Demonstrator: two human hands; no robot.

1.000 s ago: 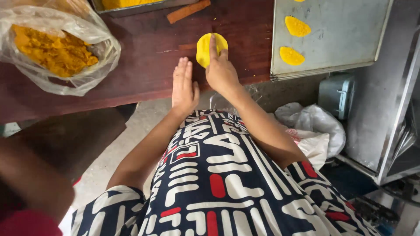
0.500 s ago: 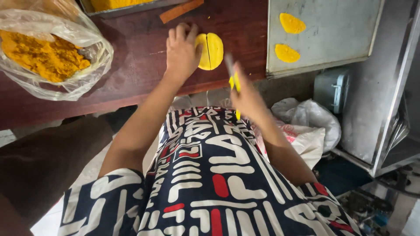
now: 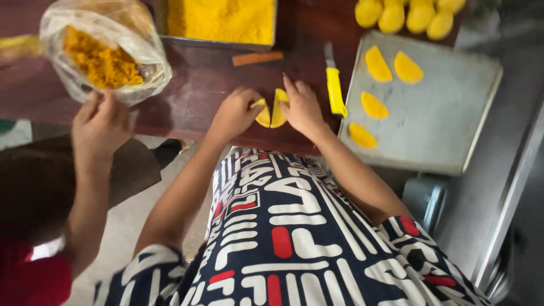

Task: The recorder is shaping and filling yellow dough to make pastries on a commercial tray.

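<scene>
Both hands, left hand point(image 3: 237, 112) and right hand point(image 3: 302, 106), pinch two yellow dough halves point(image 3: 271, 109); a yellow-handled knife point(image 3: 334, 85) lies just right, a baking tray point(image 3: 447, 113) beyond.

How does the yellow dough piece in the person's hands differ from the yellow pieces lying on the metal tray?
The dough piece between the left hand and right hand is only half folded, edges standing up over the wooden table. The tray pieces lie flat, closed into half-moons, untouched on the metal tray. Both are the same yellow.
</scene>
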